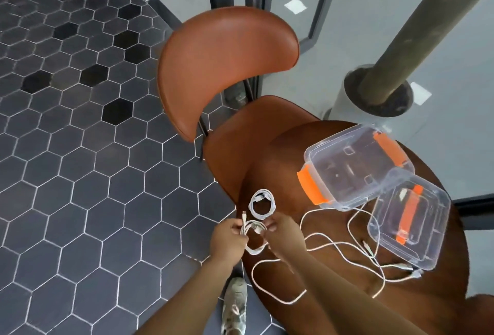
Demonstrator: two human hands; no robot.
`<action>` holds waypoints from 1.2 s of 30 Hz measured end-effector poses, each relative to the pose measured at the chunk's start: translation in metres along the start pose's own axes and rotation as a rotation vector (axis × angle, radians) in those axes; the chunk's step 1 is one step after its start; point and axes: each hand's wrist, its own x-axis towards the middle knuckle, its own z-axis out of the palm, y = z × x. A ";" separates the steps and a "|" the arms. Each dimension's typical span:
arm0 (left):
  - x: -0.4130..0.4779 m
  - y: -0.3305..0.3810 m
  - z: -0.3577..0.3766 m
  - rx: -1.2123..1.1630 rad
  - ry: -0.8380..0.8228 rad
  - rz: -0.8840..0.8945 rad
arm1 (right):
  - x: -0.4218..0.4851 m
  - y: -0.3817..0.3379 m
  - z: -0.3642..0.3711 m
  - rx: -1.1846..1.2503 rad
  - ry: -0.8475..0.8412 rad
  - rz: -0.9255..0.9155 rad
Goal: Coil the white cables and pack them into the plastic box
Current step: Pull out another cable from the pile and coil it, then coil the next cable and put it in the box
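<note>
White half-wound coil [254, 237] pinched between left grip [227, 238] and right grip [284, 230], fingers curled on it, at surface's [283, 174] 9 o'clock edge. Finished coil [262, 203] just beyond, toward 12. Plastic box [334, 153] well apart toward 2 o'clock, nearer right grip; loose cables [320, 244] trailing toward 4.

Both forearms are reaching forward, left hand [227, 238] and right hand [284, 230] pinching with curled fingers, almost touching each other.

Your round brown worktop [278, 169] held a clear plastic box [355, 166], a second clear piece [409, 225], one coiled cable [263, 192] and loose white cables [288, 302].
</note>
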 end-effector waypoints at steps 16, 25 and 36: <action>0.012 0.011 0.014 0.366 -0.011 0.182 | 0.020 0.019 0.009 -0.099 0.077 -0.031; 0.010 0.000 0.022 0.389 0.067 0.194 | 0.020 0.025 0.014 -0.132 0.084 -0.003; -0.009 0.004 0.009 0.399 0.121 0.212 | -0.004 0.034 -0.020 0.011 0.146 -0.039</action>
